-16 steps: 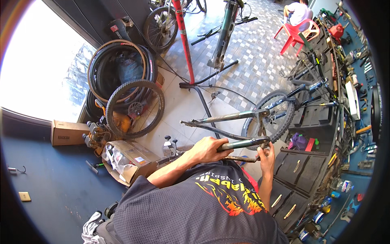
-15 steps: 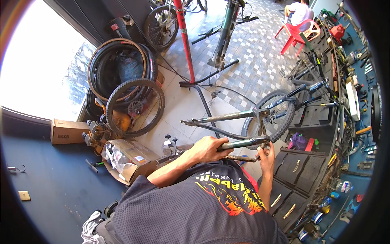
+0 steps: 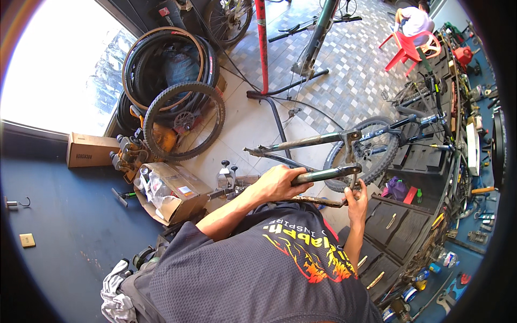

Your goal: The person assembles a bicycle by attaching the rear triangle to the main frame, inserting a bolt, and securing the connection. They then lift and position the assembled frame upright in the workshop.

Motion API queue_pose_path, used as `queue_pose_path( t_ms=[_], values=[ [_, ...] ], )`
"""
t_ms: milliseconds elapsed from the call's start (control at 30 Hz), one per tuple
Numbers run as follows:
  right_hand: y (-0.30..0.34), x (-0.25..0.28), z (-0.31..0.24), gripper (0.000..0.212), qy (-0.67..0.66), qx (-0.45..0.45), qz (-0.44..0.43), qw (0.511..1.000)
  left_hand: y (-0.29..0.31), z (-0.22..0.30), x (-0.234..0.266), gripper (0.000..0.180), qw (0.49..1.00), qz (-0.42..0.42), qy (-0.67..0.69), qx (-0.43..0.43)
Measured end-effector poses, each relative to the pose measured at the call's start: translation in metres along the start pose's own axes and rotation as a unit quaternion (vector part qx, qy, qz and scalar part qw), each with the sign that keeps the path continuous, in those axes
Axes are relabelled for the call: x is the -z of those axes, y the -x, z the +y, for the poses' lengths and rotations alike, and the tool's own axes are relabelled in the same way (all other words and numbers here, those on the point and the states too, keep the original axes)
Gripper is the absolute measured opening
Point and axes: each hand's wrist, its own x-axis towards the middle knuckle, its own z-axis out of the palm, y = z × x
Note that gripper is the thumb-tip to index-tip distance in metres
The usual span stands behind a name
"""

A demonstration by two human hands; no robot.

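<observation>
I hold a dark green bicycle rear triangle (image 3: 326,175) in front of my chest, its tubes lying roughly crosswise. My left hand (image 3: 279,184) is wrapped round the end of the nearer green tube. At the frame part's right end, my right hand (image 3: 356,203) has its fingers closed on the curved dark link (image 3: 352,153) by the lower joint. What exactly lies between those fingertips is too small to make out. The farther tube (image 3: 312,141) reaches left over the floor, and a scuffed brownish tube (image 3: 307,201) runs just below my left hand.
Beyond the frame part stands a red repair stand (image 3: 262,48) with a frame. A bicycle wheel (image 3: 186,121) leans by stacked tyres at left, near an open cardboard box (image 3: 180,202). At right are a bicycle (image 3: 388,145) and a tool-covered bench. A person sits on a red chair (image 3: 401,51).
My view has shifted slightly, so the surroundings sit a little differently. Both hands keep their hold on the rear triangle, with the right fingers slightly repositioned at the joint.
</observation>
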Motion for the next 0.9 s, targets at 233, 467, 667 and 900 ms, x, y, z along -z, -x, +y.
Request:
queue_pose_path(
  t_ms=[233, 467, 667, 900],
  values=[
    [0.0017, 0.0, -0.0002, 0.079, 0.027, 0.001, 0.0, 1.0, 0.0002, -0.0035, 0.0003, 0.024, 1.0, 0.018, 0.011, -0.009],
    [0.0067, 0.001, -0.0025, 0.081, 0.037, -0.005, 0.009, 0.999, -0.002, -0.0072, -0.0016, 0.025, 1.0, 0.018, 0.011, -0.012],
    [0.0095, -0.0008, -0.0017, 0.082, 0.041, -0.002, 0.018, 0.999, -0.0035, -0.0054, -0.0001, 0.025, 1.0, 0.006, 0.005, -0.012],
    [0.0092, -0.0009, 0.0046, 0.082, 0.047, -0.007, 0.032, 0.998, -0.0072, -0.0014, 0.0003, 0.025, 1.0, -0.005, -0.005, -0.017]
  ],
)
